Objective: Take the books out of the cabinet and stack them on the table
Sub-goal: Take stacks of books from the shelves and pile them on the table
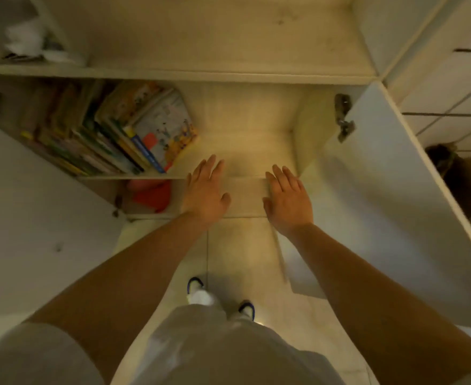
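An open white cabinet (228,76) fills the upper half of the head view. On the left part of its middle shelf, several colourful books (112,132) lean to the right; the outermost one (164,126) shows a white and yellow cover. My left hand (205,190) is stretched out flat, palm down, fingers apart, just right of the books at the shelf's front edge. It holds nothing. My right hand (288,198) is also flat and empty, further right over the bare part of the shelf (245,145). The table is not in view.
Both cabinet doors stand open: the left door (34,218) and the right door (381,204) with its hinge (344,118). A red object (151,194) lies on the lower shelf. White papers (31,43) sit on the upper left shelf. My feet (201,293) stand on pale floor tiles.
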